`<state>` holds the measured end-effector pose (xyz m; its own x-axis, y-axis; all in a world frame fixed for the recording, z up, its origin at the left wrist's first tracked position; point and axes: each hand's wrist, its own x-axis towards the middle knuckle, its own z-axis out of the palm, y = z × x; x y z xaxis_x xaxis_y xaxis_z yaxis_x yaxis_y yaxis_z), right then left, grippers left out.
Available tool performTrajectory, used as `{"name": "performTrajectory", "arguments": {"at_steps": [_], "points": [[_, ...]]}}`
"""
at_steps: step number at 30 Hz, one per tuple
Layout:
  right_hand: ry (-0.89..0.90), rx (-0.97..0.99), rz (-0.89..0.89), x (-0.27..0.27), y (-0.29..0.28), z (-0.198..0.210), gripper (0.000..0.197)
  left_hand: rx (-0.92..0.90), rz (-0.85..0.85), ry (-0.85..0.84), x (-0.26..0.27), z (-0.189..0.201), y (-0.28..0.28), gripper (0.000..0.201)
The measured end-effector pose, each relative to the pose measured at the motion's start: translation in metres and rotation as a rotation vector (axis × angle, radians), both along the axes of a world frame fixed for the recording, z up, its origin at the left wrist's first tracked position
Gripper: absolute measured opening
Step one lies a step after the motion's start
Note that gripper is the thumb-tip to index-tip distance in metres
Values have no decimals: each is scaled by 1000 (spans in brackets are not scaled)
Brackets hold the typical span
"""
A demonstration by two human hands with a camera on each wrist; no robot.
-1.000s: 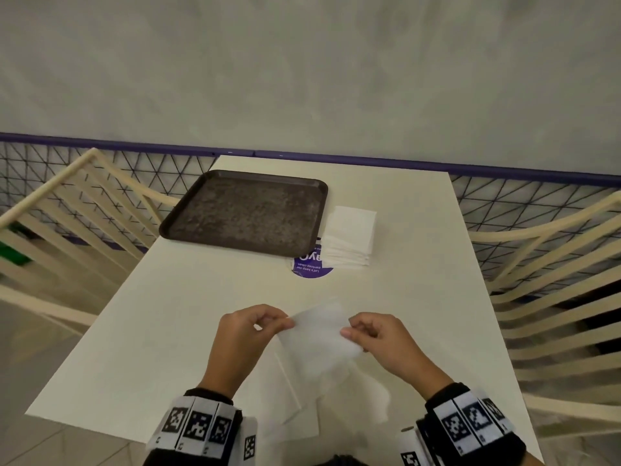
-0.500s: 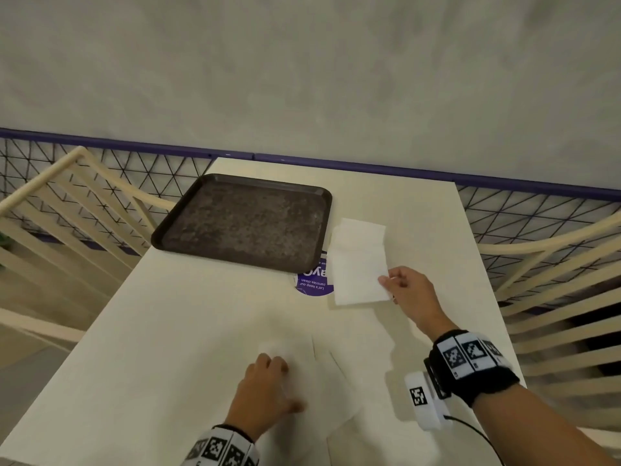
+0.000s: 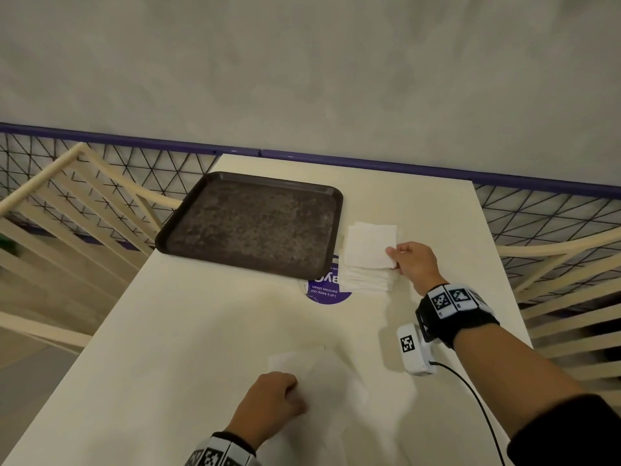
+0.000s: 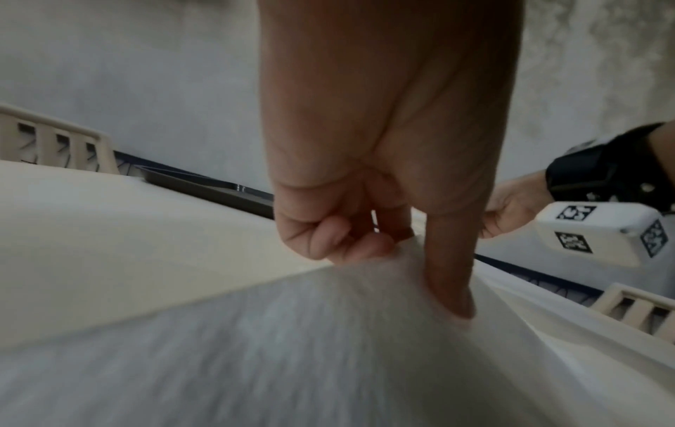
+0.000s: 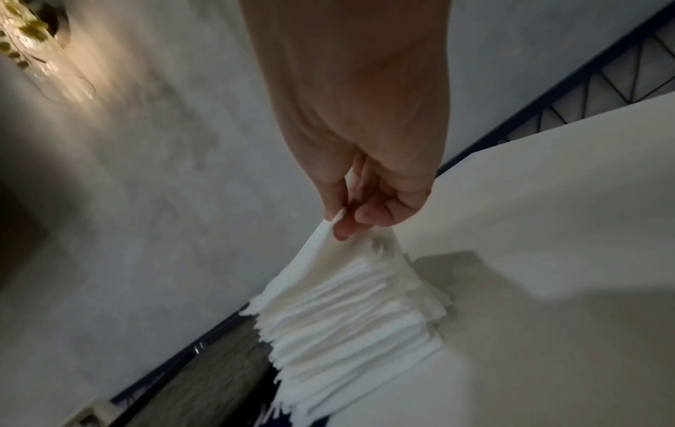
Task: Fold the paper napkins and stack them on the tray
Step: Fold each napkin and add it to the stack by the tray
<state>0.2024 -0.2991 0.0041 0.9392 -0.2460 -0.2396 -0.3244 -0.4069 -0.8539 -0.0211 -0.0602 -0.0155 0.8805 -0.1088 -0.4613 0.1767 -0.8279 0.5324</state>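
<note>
A dark brown tray (image 3: 248,227) lies at the table's far left, with nothing on it. Right of it stands a stack of white napkins (image 3: 366,280). My right hand (image 3: 391,255) pinches the near right corner of the top napkin (image 3: 369,245) and lifts it off the stack; the right wrist view shows the pinch (image 5: 339,222) above the stack (image 5: 350,317). Near the front edge my left hand (image 3: 272,398) rests on an unfolded napkin (image 3: 322,375). In the left wrist view its curled fingers and thumb (image 4: 402,254) hold that napkin (image 4: 292,332) against the table.
A round purple sticker (image 3: 327,290) shows between tray and stack. Cream slatted chairs stand at the left (image 3: 67,210) and right (image 3: 554,264) of the table. A purple rail with black mesh (image 3: 369,163) and a grey wall close the far side.
Both hands held one napkin near the front edge a second ago. My right hand has since reached to the stack and raised its top napkin; my left hand stays low on the unfolded napkin.
</note>
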Motion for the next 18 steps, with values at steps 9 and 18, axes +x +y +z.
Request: {"name": "performTrajectory", "arguments": {"at_steps": [9, 18], "points": [[-59, -282, 144, -34, 2, 16, 41, -307, 221, -132, 7, 35, 11, 51], [326, 129, 606, -146, 28, 41, 60, -673, 391, -199, 5, 72, -1, 15]]}}
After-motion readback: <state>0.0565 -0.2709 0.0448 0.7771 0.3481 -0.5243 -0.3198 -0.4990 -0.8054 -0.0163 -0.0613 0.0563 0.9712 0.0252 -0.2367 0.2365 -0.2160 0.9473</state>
